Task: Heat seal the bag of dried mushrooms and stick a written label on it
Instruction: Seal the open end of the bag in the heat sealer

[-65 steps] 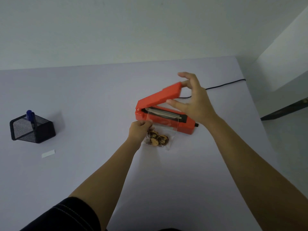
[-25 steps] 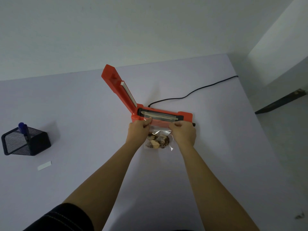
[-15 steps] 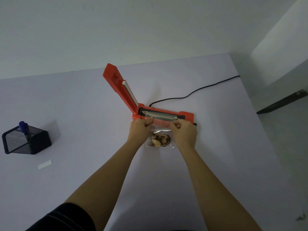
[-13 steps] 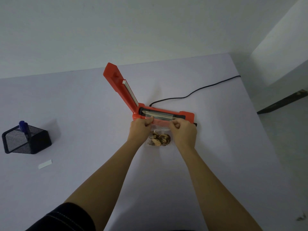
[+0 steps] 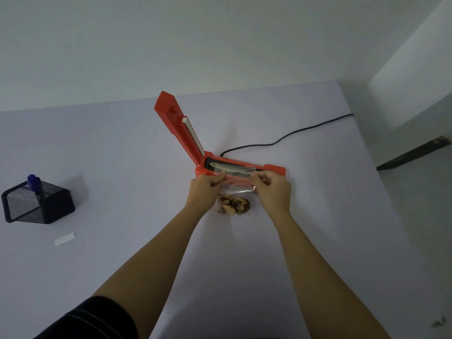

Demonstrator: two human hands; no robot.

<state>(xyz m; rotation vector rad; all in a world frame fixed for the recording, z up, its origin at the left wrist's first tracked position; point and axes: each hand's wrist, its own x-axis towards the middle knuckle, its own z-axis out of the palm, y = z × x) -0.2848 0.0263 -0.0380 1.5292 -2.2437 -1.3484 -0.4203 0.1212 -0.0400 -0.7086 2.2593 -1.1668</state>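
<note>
i'm pinching the bag (image 5: 238, 189) mouth with both hands (image 5: 205, 189) (image 5: 274, 192), stretching it flat over the open sealer (image 5: 244, 168) bar for sealing.

Sealer (image 5: 275, 168) mid-tabletop (image 5: 122, 155), bag (image 5: 238, 189) before it, holder (image 5: 36, 206) and label (image 5: 64, 239) well to its left.
The sealer's lid (image 5: 176, 128) stands raised from the sealer's left end, leaning back and left. The bag's mouth lies across the sealer's top; the rest trails down in front of the sealer, with mushrooms (image 5: 233, 204) in the near end on the tabletop. The left hand (image 5: 204, 189) pinches the bag's corner at the sealer's front left, the right hand (image 5: 274, 192) at its front right. A cord (image 5: 293, 135) runs from behind the sealer to the right and back. A pen (image 5: 34, 185) stands in the holder; the label lies just in front of the holder.
</note>
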